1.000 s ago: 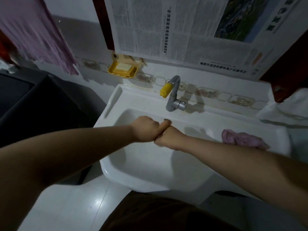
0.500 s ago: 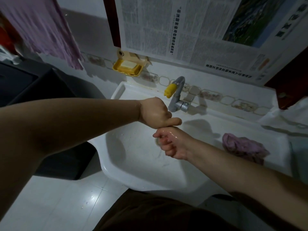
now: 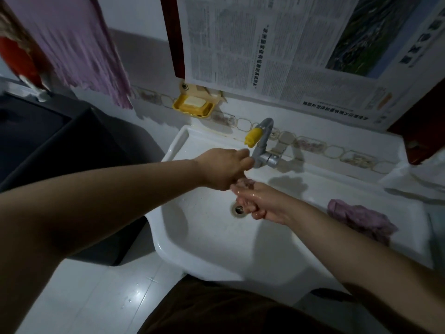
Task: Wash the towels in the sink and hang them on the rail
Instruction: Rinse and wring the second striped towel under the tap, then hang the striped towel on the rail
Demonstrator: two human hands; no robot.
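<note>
Over the white sink, my left hand is a fist just left of the tap, stacked on top of my right hand. My right hand is wet, with its fingers curled. A small twisted pink towel shows between the two hands, and both grip it; most of it is hidden inside them. A second pink towel lies crumpled on the sink's right ledge. A third pink towel hangs at the upper left; what it hangs from is out of view.
A grey tap with a yellow spout tip stands behind my hands, and the drain is below them. A yellow soap dish and a newspaper are on the wall. A dark cabinet stands left of the sink.
My hands rose from side by side low in the basin. The left fist now sits above the right hand, closer to the tap, and a bit of pink towel shows between them.
</note>
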